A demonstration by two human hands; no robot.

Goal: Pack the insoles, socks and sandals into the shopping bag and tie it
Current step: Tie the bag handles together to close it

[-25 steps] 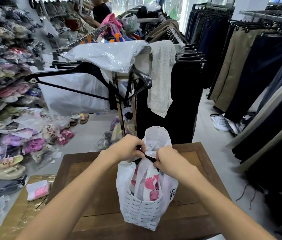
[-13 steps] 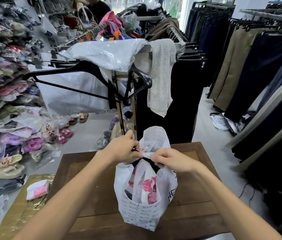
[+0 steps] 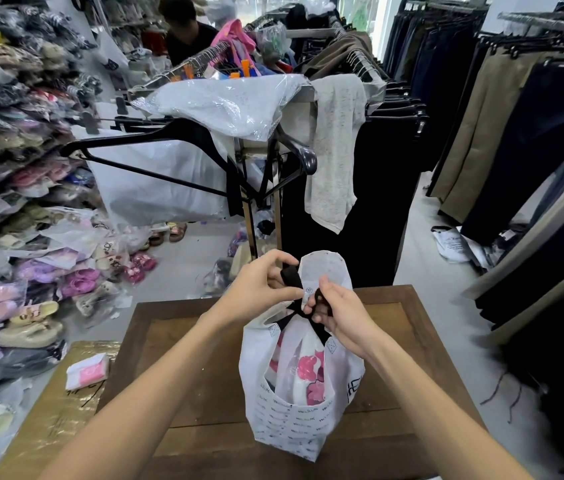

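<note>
A white shopping bag (image 3: 291,420) with small printed lettering stands upright on the wooden table (image 3: 200,372). Through its open side I see a clear packet with pink and white sandals (image 3: 308,370); insoles and socks are hidden. The bag's black ribbon handles (image 3: 291,277) cross above its mouth. My left hand (image 3: 256,289) pinches one black ribbon end at the top left. Just right of the knot, my right hand (image 3: 339,311) grips the other ribbon end. A white flap of the bag (image 3: 323,268) sticks up behind the hands.
A small pink and white packet (image 3: 88,370) lies on a gold-brown box (image 3: 48,420) left of the table. Bagged sandals pile on shelves and floor at left (image 3: 31,271). A clothes rack with hangers (image 3: 239,150) stands behind the table; trousers hang at right (image 3: 516,133). A person (image 3: 183,32) stands far back.
Both hands rose slightly and drew apart, pulling the black ribbon ends out over the bag's mouth. The crossing of the ribbons has tightened down toward the bag.
</note>
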